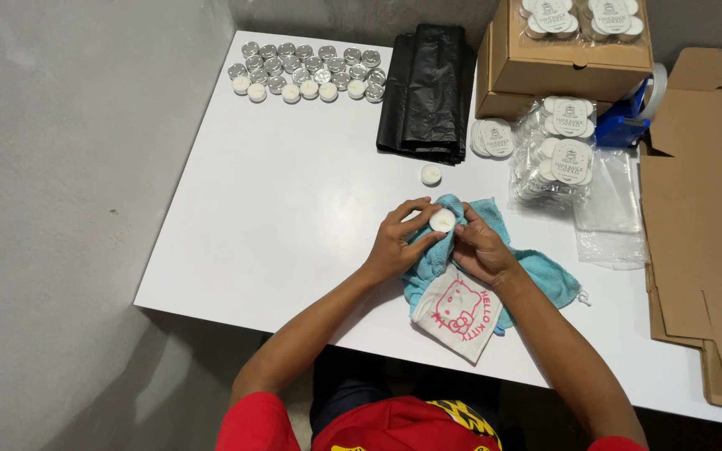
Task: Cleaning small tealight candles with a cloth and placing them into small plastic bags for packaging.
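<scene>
Both hands closed around one small white candle [442, 220]: left hand [396, 240] and right hand [480, 248] pinching it over a blue cloth [536, 271] on the white worktop [294, 209]. Just beyond, another loose candle [431, 174]. Farther off, black bags [428, 88] and rows of tealights [307, 71].

On the table [277, 209], both hands meet near the middle – the left hand [396, 242] and right hand [480, 249] close round one tealight [442, 220] over a cloth [495, 276]. Just behind lies a loose tealight [431, 174], and rows of tealights [307, 71] sit at the far left corner. Folded bags [428, 92] lie far centre, with cardboard boxes [566, 63] and bagged packs [557, 154] to their right – flat cardboard [704, 242] at the right edge.
</scene>
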